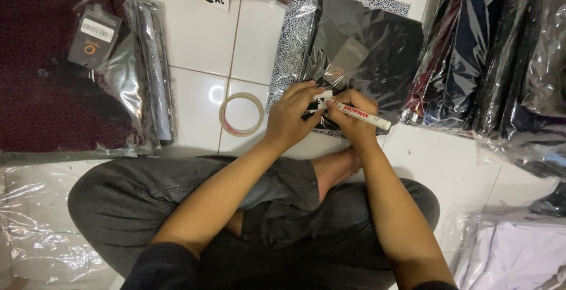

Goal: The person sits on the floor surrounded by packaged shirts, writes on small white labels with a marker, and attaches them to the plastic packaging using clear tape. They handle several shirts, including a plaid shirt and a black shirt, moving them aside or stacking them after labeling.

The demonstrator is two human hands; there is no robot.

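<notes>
the right hand (354, 110) is gripping a white marker (361, 115), fingers closed round its barrel, tip pointing left onto a small white label (323, 99). the left hand (290, 118) is pressing down, fingers curled, pinning that label against a bagged dark garment (365, 48) lying on the tile floor (200, 36) just ahead of the crossed legs. a tape roll (241, 114) is sitting on the tile just left of the left hand, apart from it.

the likeliest trouble is the label sliding: the plastic bag is looking slick and wrinkled, so the label could be skating under the marker tip and the writing smearing or going crooked. the left fingers are crowding close to the tip, so ink could be catching a fingertip and getting carried onto the label. the soft garment underneath is giving little backing, and hard pressure could be tearing the paper. piles of other bagged clothes (489, 60) are sitting close at the right, and an elbow could be knocking them out of order.
</notes>
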